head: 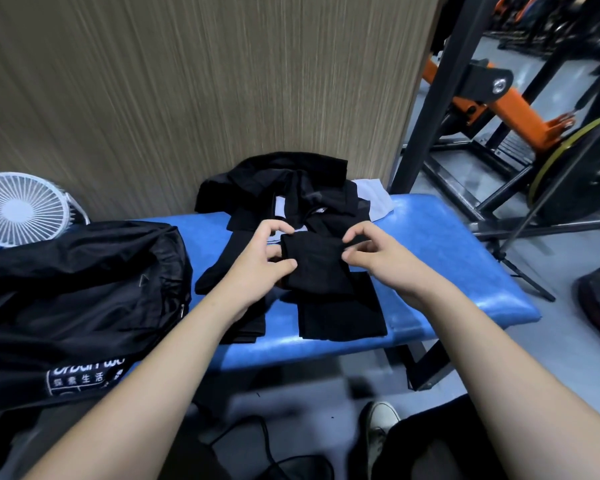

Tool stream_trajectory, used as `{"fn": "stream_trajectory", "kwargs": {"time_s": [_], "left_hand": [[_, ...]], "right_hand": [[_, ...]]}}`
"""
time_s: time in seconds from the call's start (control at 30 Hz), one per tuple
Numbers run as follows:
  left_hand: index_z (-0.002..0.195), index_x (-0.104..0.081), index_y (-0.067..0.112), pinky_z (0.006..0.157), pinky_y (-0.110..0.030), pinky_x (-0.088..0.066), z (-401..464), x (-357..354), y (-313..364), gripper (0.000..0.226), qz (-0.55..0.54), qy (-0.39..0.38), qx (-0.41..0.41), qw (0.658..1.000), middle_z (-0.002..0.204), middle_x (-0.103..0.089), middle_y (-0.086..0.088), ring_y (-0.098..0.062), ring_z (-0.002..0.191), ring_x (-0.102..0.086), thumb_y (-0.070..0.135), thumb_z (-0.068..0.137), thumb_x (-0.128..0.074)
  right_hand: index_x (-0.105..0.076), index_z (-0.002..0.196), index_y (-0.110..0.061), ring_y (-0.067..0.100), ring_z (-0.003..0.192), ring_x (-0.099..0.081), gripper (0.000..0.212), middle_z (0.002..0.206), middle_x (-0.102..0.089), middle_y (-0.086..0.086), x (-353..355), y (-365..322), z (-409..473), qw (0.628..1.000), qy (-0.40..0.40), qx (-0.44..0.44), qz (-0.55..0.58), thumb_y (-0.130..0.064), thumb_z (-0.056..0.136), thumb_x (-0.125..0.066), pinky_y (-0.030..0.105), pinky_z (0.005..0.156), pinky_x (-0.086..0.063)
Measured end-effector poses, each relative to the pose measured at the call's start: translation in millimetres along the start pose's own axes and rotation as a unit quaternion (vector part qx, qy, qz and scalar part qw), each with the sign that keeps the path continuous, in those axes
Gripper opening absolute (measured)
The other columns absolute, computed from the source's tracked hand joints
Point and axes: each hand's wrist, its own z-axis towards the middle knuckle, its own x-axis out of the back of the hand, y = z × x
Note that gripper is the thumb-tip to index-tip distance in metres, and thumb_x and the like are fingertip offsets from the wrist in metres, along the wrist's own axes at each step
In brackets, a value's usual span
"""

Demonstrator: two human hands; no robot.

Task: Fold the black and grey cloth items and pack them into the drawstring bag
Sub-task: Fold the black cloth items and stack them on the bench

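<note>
A small folded black cloth (pixel 314 263) is held over the blue bench (pixel 440 258). My left hand (pixel 262 263) pinches its left edge and my right hand (pixel 378 259) pinches its right edge. Beneath it lies another folded black cloth (pixel 342 315), flat near the bench's front edge. A heap of unfolded black clothing (pixel 278 185) lies at the back of the bench, with a grey cloth (pixel 376 199) showing at its right. The black drawstring bag (pixel 73 292), with white print on it, lies on the bench's left end.
A white fan (pixel 23 207) stands behind the bag against a wood-grain wall. Black and orange gym equipment (pixel 506 109) with a weight plate stands to the right. Cables run on the floor below the bench, where my shoe (pixel 378 431) shows.
</note>
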Motion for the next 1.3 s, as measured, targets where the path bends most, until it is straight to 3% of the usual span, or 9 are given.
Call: {"fn": "stream_trajectory", "kwargs": {"time_s": [0.1,0.2,0.37,0.53,0.73,0.83,0.93,1.07,1.3], "left_hand": [[0.1,-0.052,0.023,0.071,-0.027,-0.049,-2,1,4,0.029,0.005,-0.018,-0.012,1.0,0.109,-0.067,-0.018,-0.02,0.079,-0.061,-0.005,0.092,-0.056],[0.094,-0.054,0.017,0.069,-0.03,-0.042,-3,-2,6,0.022,0.022,-0.035,-0.017,0.999,0.092,-0.056,-0.011,-0.02,0.078,-0.047,-0.005,0.092,-0.054],[0.101,-0.06,0.014,0.068,-0.023,-0.045,-4,-8,9,0.02,-0.003,-0.035,-0.002,0.999,0.096,-0.065,-0.012,-0.017,0.082,-0.056,-0.003,0.093,-0.055],[0.108,-0.064,0.019,0.065,-0.027,-0.053,-1,-14,4,0.02,0.043,-0.043,0.022,0.998,0.074,-0.045,-0.008,-0.021,0.067,-0.058,0.005,0.094,-0.06],[0.106,-0.064,0.017,0.061,-0.034,-0.057,-3,-20,-1,0.018,0.122,-0.09,0.021,0.988,0.068,-0.05,-0.006,-0.018,0.059,-0.064,0.01,0.09,-0.069],[0.101,-0.063,0.031,0.059,-0.03,-0.05,-5,-19,-4,0.017,0.217,-0.111,0.021,0.97,0.069,-0.058,0.001,-0.013,0.06,-0.061,0.028,0.087,-0.073],[0.101,-0.064,0.04,0.069,-0.025,-0.047,-6,-18,-7,0.017,0.311,-0.095,-0.01,0.946,0.082,-0.058,0.007,-0.006,0.068,-0.055,0.04,0.086,-0.072],[0.101,-0.064,0.041,0.072,-0.024,-0.046,-8,-20,-9,0.017,0.385,-0.06,-0.049,0.92,0.095,-0.043,0.01,-0.006,0.08,-0.053,0.046,0.086,-0.07],[0.093,-0.058,0.034,0.062,-0.024,-0.029,-9,-18,-9,0.03,0.479,-0.009,-0.053,0.876,0.092,-0.037,0.011,-0.006,0.088,-0.044,0.062,0.084,-0.065]], "right_hand": [[-0.058,0.107,-0.023,0.015,0.084,-0.051,0.02,0.095,-0.058,0.003,0,-3,-3,0.999,-0.015,-0.01,0.026,-0.017,0.091,-0.067,0.028,0.07,-0.038],[-0.06,0.109,-0.029,0.016,0.078,-0.047,0.022,0.09,-0.054,0.001,2,-3,-5,0.998,-0.034,-0.03,0.053,-0.019,0.091,-0.067,0.03,0.072,-0.038],[-0.062,0.116,-0.021,0.023,0.089,-0.062,0.03,0.095,-0.064,0.008,13,-2,-12,0.981,-0.07,-0.028,0.176,-0.004,0.091,-0.066,0.038,0.082,-0.047],[-0.065,0.106,-0.013,0.025,0.084,-0.056,0.021,0.099,-0.06,0.021,15,6,-15,0.997,-0.032,-0.032,0.057,-0.002,0.088,-0.065,0.038,0.067,-0.039],[-0.063,0.105,-0.017,0.021,0.069,-0.045,0.022,0.089,-0.053,0.007,20,12,-18,0.995,-0.056,-0.028,-0.084,-0.004,0.087,-0.066,0.026,0.051,-0.036],[-0.06,0.109,-0.023,0.018,0.065,-0.048,0.028,0.088,-0.054,0.005,18,16,-17,0.981,-0.075,-0.026,-0.179,-0.01,0.087,-0.07,0.023,0.056,-0.043],[-0.051,0.121,-0.032,0.016,0.066,-0.056,0.042,0.084,-0.057,0.0,19,19,-14,0.957,-0.097,-0.043,-0.272,-0.021,0.086,-0.073,0.034,0.073,-0.053],[-0.045,0.124,-0.04,0.02,0.06,-0.059,0.05,0.079,-0.06,0.003,21,20,-12,0.951,-0.103,-0.062,-0.283,-0.027,0.085,-0.074,0.042,0.071,-0.058],[-0.047,0.132,-0.03,0.011,0.08,-0.058,0.056,0.086,-0.055,-0.012,0,12,-6,0.945,-0.119,-0.014,-0.303,-0.03,0.085,-0.076,0.024,0.073,-0.046]]}}
